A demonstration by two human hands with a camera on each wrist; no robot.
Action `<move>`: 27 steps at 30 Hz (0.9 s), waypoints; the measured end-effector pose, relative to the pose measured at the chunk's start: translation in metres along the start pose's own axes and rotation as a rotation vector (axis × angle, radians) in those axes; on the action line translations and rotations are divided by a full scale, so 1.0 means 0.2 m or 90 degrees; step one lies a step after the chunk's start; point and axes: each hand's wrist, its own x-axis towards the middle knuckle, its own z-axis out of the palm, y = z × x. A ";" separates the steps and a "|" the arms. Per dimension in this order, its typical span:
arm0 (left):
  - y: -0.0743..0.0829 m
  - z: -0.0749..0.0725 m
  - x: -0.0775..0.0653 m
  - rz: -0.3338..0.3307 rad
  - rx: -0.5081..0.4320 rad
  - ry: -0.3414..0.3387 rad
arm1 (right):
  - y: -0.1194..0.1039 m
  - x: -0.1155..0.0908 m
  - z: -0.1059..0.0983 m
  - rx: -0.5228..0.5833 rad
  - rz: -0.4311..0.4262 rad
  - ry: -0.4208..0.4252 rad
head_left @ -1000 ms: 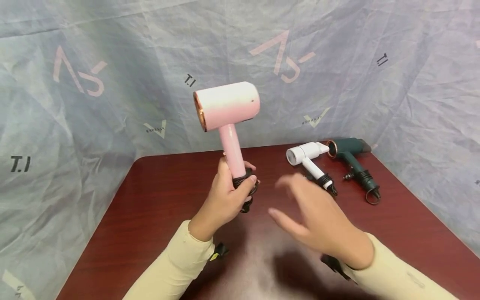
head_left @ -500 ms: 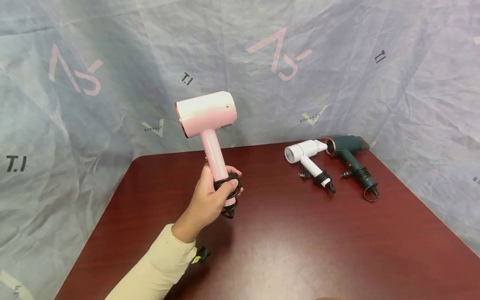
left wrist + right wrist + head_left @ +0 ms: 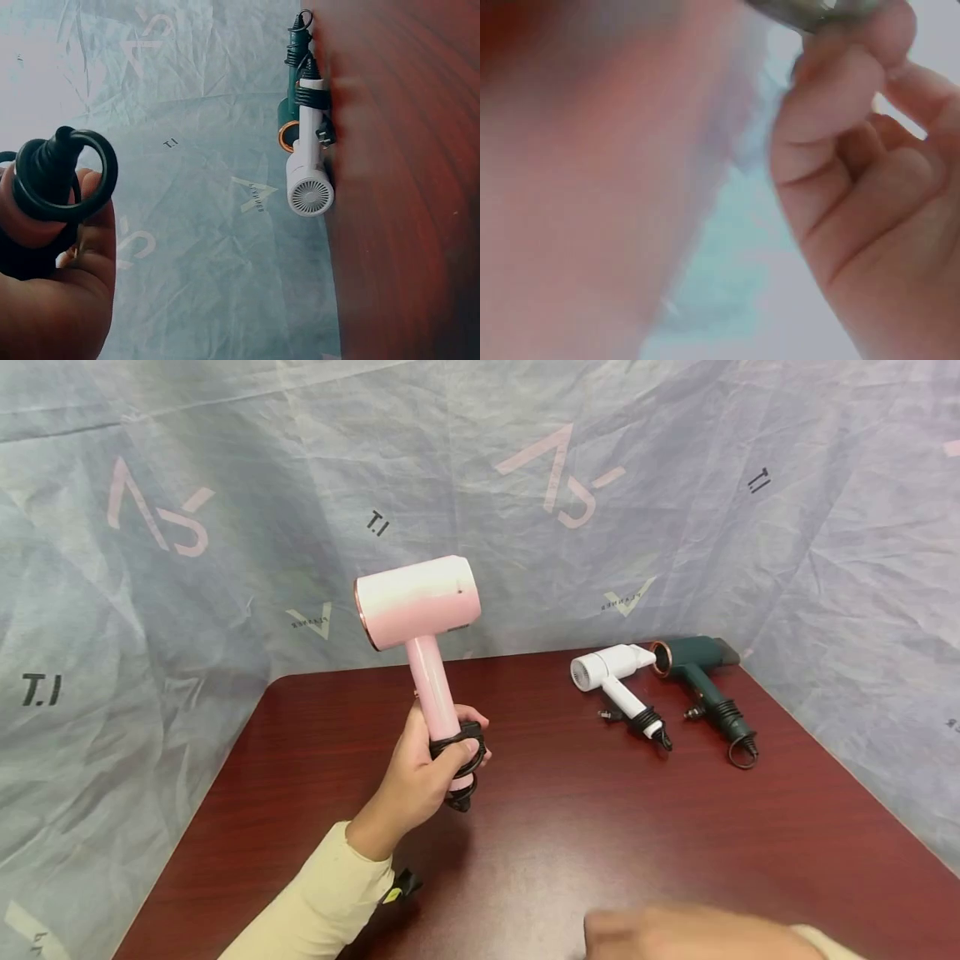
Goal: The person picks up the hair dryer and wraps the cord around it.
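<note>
My left hand (image 3: 420, 768) grips the handle of a pink hair dryer (image 3: 416, 602) and holds it up above the table, barrel on top. A black cord (image 3: 457, 752) is wrapped round the lower handle, under my thumb. In the left wrist view, a black cord loop (image 3: 97, 176) sticks out from the handle end. At the bottom edge of the head view, my right hand (image 3: 675, 935) is blurred and partly cut off. Its fingers (image 3: 825, 105) look bent in the right wrist view, against a dark shiny edge (image 3: 810, 11); whether they hold it I cannot tell.
On the red-brown table (image 3: 570, 810), a white hair dryer (image 3: 611, 668) lies at the back right. Beside it lies a dark green hair dryer (image 3: 693, 660), its cord wound round the handle. Grey printed cloth (image 3: 420, 460) hangs behind the table.
The pink hair dryer has moved left and slightly down in my left hand. My right hand drew away from beside it, almost left the head view, and now shows again at the bottom.
</note>
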 end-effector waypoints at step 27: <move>-0.11 0.12 -0.11 -0.006 -0.114 -0.130 | 0.31 0.53 -0.62 0.286 -0.135 1.039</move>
